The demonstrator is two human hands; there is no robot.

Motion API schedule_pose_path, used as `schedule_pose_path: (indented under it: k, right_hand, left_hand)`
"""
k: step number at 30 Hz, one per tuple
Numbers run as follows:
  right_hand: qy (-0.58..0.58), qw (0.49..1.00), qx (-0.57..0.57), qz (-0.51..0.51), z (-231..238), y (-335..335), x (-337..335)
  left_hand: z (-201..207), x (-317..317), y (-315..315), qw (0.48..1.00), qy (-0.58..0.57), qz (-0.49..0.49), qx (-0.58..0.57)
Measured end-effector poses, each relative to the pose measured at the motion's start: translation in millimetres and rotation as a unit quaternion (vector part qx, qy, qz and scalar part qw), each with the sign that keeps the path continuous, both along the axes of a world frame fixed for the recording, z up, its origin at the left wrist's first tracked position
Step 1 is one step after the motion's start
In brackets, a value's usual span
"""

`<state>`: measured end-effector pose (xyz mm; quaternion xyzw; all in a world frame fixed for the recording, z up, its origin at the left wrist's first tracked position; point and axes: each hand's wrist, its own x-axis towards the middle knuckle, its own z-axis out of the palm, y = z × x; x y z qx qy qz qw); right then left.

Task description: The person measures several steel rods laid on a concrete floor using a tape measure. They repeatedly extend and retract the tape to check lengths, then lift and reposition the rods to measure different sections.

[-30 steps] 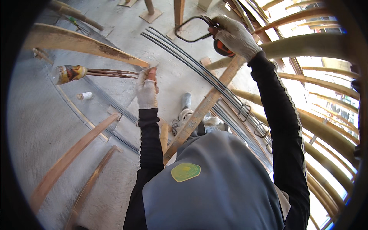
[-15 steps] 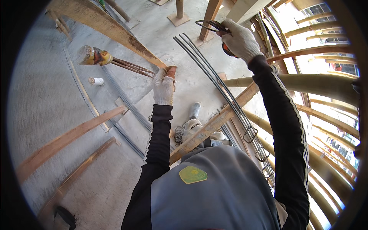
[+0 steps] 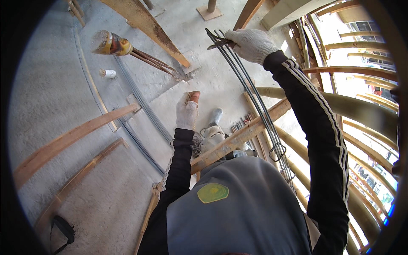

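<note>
My right hand (image 3: 251,44), in a white knit glove, is closed around a dark bent metal loop (image 3: 217,43) that looks like a rebar stirrup. It is over the far ends of several long steel bars (image 3: 243,78); whether it touches them I cannot tell. The bars slant across a timber beam (image 3: 238,139), with wire stirrups (image 3: 278,152) around their near ends. My left hand (image 3: 187,111), gloved with bare finger ends, is raised with its fingers curled. Anything inside it is hidden. Beyond it, rusty rods (image 3: 153,60) slope from the floor to a clear plastic bottle (image 3: 102,41) over their tips.
A timber post (image 3: 153,29) meets the floor ahead. Planks (image 3: 76,140) cross at left, near thin grey rods (image 3: 138,97). A short white pipe piece (image 3: 109,74) stands by the bottle. Bamboo poles (image 3: 357,104) line the right side. My boot (image 3: 216,115) is below.
My left hand has come back from the foot of the post toward my body. My right hand has moved left and slightly down with the metal loop, over the bar ends.
</note>
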<state>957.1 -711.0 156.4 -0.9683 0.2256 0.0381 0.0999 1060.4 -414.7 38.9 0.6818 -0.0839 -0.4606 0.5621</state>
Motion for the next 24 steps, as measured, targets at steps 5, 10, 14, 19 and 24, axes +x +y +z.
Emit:
schedule_pose_path:
  k: [5,10,14,19,24]
  right_hand:
    - [0.034,0.998,0.011,0.052,-1,24,-66]
    - [0.111,0.992,0.056,0.026,0,58,-128]
    - [0.133,0.987,0.088,0.005,-3,73,-164]
    - [0.118,0.984,0.131,0.01,-16,78,-189]
    - [0.119,0.985,0.126,0.008,-16,88,-201]
  left_hand:
    - [1,-11,6,0.999,0.022,-0.005,0.024]
    - [3,-19,-4,0.999,0.016,-0.029,0.024]
    - [3,-25,-15,0.997,-0.003,-0.075,0.016]
    - [8,-36,-20,0.993,0.002,-0.112,0.023]
    - [11,-45,-14,0.992,0.002,-0.125,0.031]
